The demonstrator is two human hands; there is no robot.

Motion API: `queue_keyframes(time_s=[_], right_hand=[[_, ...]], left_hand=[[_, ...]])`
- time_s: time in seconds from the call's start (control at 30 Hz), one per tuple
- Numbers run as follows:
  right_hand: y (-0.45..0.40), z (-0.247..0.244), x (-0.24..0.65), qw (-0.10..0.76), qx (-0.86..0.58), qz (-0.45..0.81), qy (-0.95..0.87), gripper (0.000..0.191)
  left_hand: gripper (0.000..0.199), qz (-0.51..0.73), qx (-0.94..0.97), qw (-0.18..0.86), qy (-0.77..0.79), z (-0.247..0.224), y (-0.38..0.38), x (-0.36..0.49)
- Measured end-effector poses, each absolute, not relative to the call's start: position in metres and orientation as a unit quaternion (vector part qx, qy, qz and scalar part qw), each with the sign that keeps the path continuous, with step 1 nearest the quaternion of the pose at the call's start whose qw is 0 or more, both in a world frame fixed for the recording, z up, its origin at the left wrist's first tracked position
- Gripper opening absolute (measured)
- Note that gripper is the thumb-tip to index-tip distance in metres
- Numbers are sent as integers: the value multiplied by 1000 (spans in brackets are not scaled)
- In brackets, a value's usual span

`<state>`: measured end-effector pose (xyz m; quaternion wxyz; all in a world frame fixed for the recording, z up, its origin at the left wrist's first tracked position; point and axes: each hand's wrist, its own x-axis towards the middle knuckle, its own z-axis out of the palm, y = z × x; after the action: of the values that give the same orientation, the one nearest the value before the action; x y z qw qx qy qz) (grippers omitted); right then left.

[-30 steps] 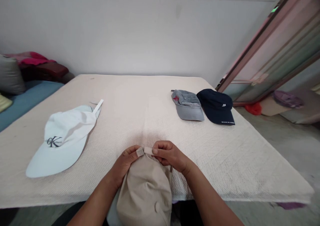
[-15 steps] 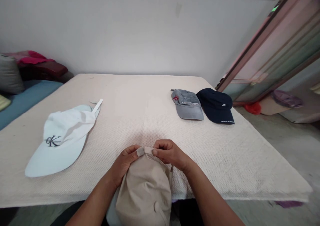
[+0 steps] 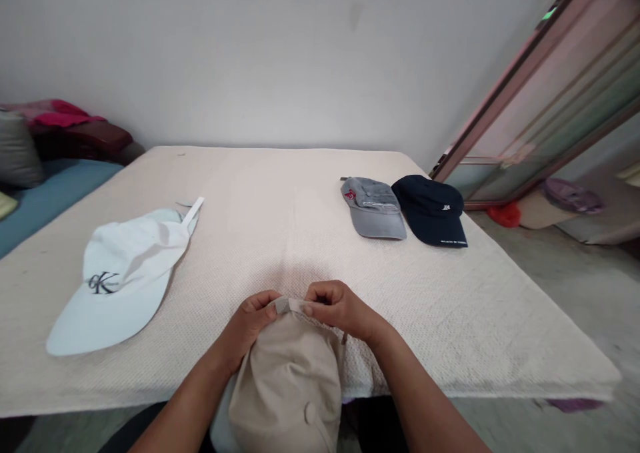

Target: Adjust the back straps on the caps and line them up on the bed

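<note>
as left hand (image 3: 254, 318) pinches beige cap (image 3: 285, 376), right hand (image 3: 341, 309) pinches its strap (image 3: 296, 304).

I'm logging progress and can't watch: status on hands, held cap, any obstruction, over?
Left hand and right hand pinching back strap of beige baseball cap. Strap ends together; whether fastened, unclear. Nothing blocking either hand; white CK baseball cap lies apart, left.

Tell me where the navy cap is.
In the head view, the navy cap lies on the table's right side, immediately right of the gray cap.
</note>
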<state>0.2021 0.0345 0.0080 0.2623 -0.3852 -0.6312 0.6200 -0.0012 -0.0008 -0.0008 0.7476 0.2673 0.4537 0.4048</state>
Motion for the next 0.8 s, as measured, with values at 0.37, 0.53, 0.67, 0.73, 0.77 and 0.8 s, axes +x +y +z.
queue_keyframes(time_s=[0.37, 0.53, 0.67, 0.73, 0.77, 0.8], right_hand=[[35, 5, 200, 273, -383, 628, -620, 22], [35, 4, 198, 276, -387, 622, -622, 20], [33, 4, 194, 271, -383, 650, -598, 21], [32, 4, 193, 273, -379, 672, -575, 20], [32, 3, 192, 276, -375, 684, -561, 20], [32, 3, 192, 280, -370, 694, -550, 21]], left_hand=[[21, 367, 318, 745, 458, -1, -2, 1], [21, 359, 336, 739, 461, 1, -3, 2], [22, 357, 344, 734, 464, 2, -3, 2], [22, 358, 344, 733, 465, 1, -4, 3], [22, 359, 344, 732, 466, 1, -4, 3], [22, 359, 344, 731, 468, 0, -5, 3]])
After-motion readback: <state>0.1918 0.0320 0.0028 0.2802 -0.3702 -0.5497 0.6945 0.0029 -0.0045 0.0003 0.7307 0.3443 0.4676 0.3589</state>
